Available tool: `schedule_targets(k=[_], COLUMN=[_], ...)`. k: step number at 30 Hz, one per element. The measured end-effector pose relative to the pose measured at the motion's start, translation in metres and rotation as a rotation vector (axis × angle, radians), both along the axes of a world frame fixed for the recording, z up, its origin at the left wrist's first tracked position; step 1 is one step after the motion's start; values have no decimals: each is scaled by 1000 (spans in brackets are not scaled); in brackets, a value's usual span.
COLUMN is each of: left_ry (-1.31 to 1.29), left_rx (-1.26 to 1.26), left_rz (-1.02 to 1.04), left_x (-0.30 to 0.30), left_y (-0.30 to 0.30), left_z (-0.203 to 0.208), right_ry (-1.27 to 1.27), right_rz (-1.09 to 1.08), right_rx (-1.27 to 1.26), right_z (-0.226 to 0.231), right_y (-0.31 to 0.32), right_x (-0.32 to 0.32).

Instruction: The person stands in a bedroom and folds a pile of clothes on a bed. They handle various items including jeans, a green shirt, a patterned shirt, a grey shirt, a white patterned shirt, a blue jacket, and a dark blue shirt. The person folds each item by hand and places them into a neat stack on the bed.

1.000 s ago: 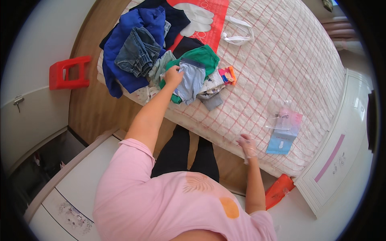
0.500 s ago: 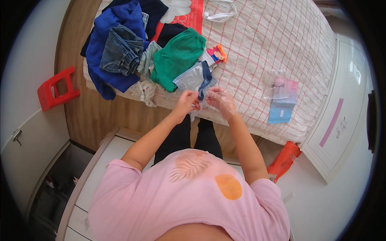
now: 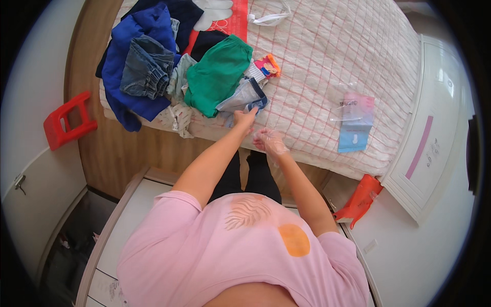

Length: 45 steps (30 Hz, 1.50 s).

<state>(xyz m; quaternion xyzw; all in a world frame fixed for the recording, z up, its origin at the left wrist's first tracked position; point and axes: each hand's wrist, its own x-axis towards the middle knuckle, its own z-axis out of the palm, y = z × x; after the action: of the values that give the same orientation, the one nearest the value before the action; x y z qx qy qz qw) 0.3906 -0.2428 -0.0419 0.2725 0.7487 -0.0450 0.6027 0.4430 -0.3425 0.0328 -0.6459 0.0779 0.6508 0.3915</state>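
Observation:
My left hand [image 3: 244,119] reaches to the edge of the bed, its fingers closed on the navy waistband of a pale blue pair of underpants [image 3: 244,95]. Loose clear plastic, like a thin disposable glove, covers my right hand [image 3: 269,141], which is held just in front of the bed edge with its fingers curled together. Whatever those fingers may pinch is too small to make out. Green shorts [image 3: 217,75] lie against the underpants, and a small orange-edged packet with a cartoon figure [image 3: 268,66] is just beyond them.
A blue garment [image 3: 138,56] and denim shorts [image 3: 146,69] are heaped at the left of the checked bed cover [image 3: 307,97]. A pink-and-blue packet [image 3: 356,123] lies to the right. A red plastic stool [image 3: 69,122] stands left; a red bag [image 3: 360,200] sits by the bed's right corner.
My left hand has moved forward onto the underpants, whose waistband now lies spread on the bed. My right hand has come back from it, toward my body.

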Motion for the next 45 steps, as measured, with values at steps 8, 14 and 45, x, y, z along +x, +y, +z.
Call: schedule_targets(k=[8,14,45], left_ry=[-460,-876,387], left_rx=[674,458,1265], left_rz=[-624,-570,-2632], left_x=[-49,-72,-50], left_y=[-14,-9,-4], left_z=[29,145,414], right_ry=[-1207,-1492,-1502], right_rz=[376,947,1956], right_rx=[342,507,-377], right_z=[37,122,351], right_y=[-24,-3,0], right_x=[38,36,101])
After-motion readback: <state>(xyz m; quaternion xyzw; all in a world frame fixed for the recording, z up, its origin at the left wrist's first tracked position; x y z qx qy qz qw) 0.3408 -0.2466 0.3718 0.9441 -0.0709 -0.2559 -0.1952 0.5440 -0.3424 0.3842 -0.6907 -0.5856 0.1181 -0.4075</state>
